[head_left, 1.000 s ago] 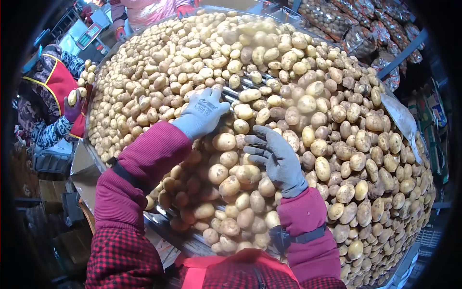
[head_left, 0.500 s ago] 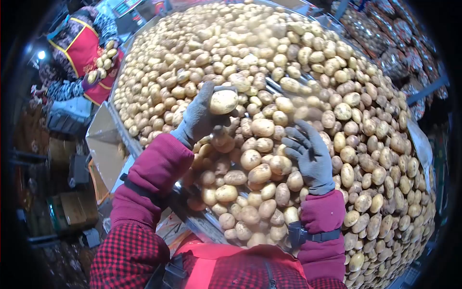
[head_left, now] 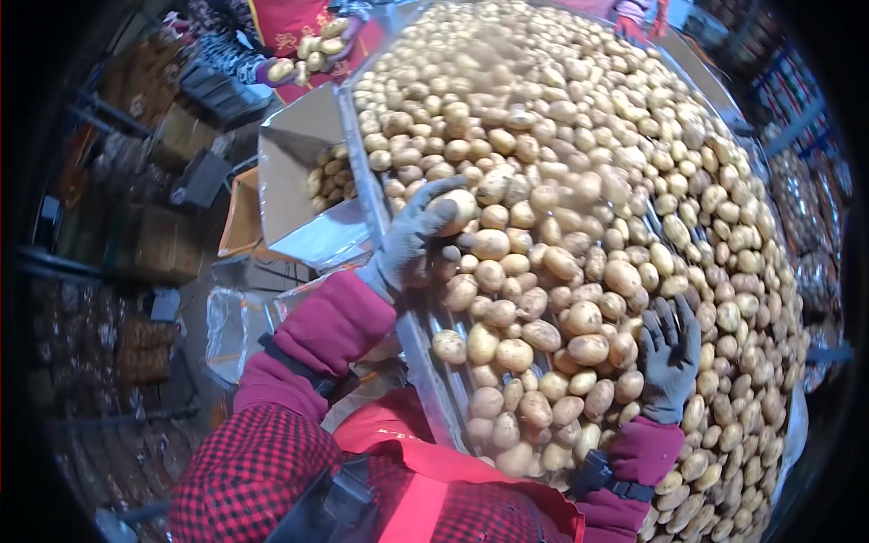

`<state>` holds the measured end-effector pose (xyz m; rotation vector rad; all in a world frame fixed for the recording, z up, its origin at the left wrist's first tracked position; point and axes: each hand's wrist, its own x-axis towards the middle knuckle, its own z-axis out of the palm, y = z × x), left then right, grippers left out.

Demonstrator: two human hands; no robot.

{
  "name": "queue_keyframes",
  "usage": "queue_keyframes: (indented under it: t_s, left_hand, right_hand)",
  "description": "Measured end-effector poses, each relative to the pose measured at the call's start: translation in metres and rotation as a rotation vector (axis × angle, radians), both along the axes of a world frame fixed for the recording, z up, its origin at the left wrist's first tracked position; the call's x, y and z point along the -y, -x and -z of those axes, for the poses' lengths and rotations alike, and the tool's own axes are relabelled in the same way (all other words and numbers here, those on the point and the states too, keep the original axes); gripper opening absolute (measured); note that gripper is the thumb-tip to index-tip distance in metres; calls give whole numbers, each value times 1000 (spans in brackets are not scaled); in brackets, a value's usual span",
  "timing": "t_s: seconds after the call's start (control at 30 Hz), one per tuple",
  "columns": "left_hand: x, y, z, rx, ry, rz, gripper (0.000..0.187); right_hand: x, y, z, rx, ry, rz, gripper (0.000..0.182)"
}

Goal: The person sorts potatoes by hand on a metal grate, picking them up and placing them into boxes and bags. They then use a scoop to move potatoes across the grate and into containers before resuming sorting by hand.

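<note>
Head view: we're at a metal table (head_left: 425, 362) heaped with potatoes (head_left: 588, 181), a box (head_left: 303, 181) partly filled with them just off its left edge. Left hand (head_left: 412, 240), gloved, clamped on one potato (head_left: 455, 210) lifted above the pile near the table's left rim. Right hand (head_left: 670, 353) flat on the pile, fingers spread, gripping nothing. Co-worker (head_left: 290, 27) top left cradles more potatoes.

Grey knit gloves are worn on the left hand (head_left: 412, 240) and right hand (head_left: 670, 357); maroon cuffs, red-and-black checked sleeves and a red apron are seen.
</note>
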<state>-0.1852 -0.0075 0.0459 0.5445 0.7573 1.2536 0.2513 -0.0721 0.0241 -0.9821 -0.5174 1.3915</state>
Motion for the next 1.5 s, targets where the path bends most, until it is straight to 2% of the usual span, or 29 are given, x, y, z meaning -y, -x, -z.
queue_keyframes:
  t_s: [0.07,0.13,0.2,0.23,0.27,0.33,0.37,0.43,0.47,0.53,0.57,0.6,0.63,0.67,0.7,0.77,0.9,0.93,1.0,1.07,1.2,1.27,1.3,1.33,1.4,1.43,1.47,1.5]
  left_hand:
    - [16,30,-1,-237,-1,-169,50]
    - [24,68,24,-235,-25,-268,49]
    - [35,117,40,-451,-38,-227,50]
    - [44,127,31,-335,77,-302,48]
    - [57,147,50,-664,-89,-307,44]
    - [79,164,48,-599,114,-385,42]
    - [95,171,55,-599,136,-388,42]
    - [120,185,75,-797,218,-309,40]
    - [129,187,82,-792,215,-304,40]
    - [142,182,100,-669,516,-382,38]
    - [152,196,125,-741,434,-303,38]
    - [161,217,155,-802,342,-214,39]
    - [166,236,180,-1028,232,-170,41]
    - [164,242,197,-1254,106,-144,43]
    - [156,230,188,-1305,126,-195,45]
    - [130,205,138,-1359,133,-238,47]
    - [55,94,39,-1477,-526,-318,47]
    - [38,66,23,-1479,-644,-204,46]
    - [8,-9,-15,-1420,-882,12,44]
    - [-17,-79,-33,-1393,-1119,179,50]
    - [-47,-192,-27,-1416,-1287,550,52]
    - [-53,-214,7,-1524,-1423,540,50]
    - [-69,-218,12,-1498,-1391,634,46]
    - [-80,-210,18,-1572,-1546,450,45]
    - [-101,-200,8,-1635,-1526,310,41]
    - [-112,-202,-16,-1841,-1291,464,38]
    - [-119,-202,-31,-2026,-1034,620,36]
    - [-122,-185,-17,-1911,-1157,332,34]
  right_hand:
    - [0,2,-9,35,38,-41,51]
    - [-1,5,-14,75,59,-50,52]
    - [-2,5,-17,-7,121,-5,54]
    - [-2,3,-14,31,113,-22,56]
    - [-2,-8,-6,-19,61,-88,58]
    - [-2,-5,-8,7,34,-81,59]
    - [-2,-4,-9,1,43,-80,59]
    - [-3,-5,-8,-51,46,-83,58]
    - [-4,-11,-5,-74,45,-102,57]
    - [-4,3,-13,-32,75,-11,55]
    - [-1,3,-13,82,11,-77,53]
    - [1,8,-12,159,6,-26,52]
    - [3,2,-5,151,-35,-56,51]
    - [3,-5,-1,16,-72,-99,50]
    - [2,-4,0,-23,-61,-32,52]
    - [1,3,-6,38,-117,47,53]
    - [2,9,-12,110,-172,79,52]
    - [3,10,-13,100,-187,80,51]
    - [3,13,-11,244,-211,88,47]
    - [4,15,-13,340,-227,73,46]
    - [1,14,-15,137,-112,84,49]
    - [1,17,-20,156,-73,71,54]
    - [1,16,-20,166,-88,56,54]
    - [2,15,-17,171,-97,47,54]
    - [3,12,-14,120,-152,38,53]
    - [2,12,-14,90,-138,40,52]
    - [4,13,-12,235,-168,46,46]
    - [5,14,-16,244,-143,50,48]
